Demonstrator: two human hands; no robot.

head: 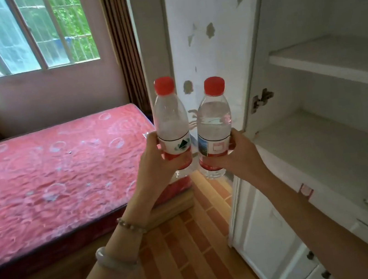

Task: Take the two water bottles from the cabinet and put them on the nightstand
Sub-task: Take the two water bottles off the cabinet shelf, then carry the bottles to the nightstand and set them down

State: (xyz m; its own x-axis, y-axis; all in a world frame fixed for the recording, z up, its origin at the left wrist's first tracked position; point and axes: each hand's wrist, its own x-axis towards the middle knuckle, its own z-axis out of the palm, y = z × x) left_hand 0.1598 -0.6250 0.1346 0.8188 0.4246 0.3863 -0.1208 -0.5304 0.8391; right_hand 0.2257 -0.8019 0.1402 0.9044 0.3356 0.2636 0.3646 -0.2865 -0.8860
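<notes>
Two clear water bottles with red caps are held upright side by side in the air, in front of the open white cabinet (335,129). My left hand (155,165) grips the left bottle (170,119) around its label. My right hand (238,154) grips the right bottle (215,120) low on its label. The bottles stand close together without touching. No nightstand is in view.
The cabinet's open door (212,38) stands behind the bottles, its shelves bare at the right. A bed with a red mattress (52,179) fills the left. A window (24,34) and brown curtains (124,40) are beyond it. Tiled floor (190,247) runs between bed and cabinet.
</notes>
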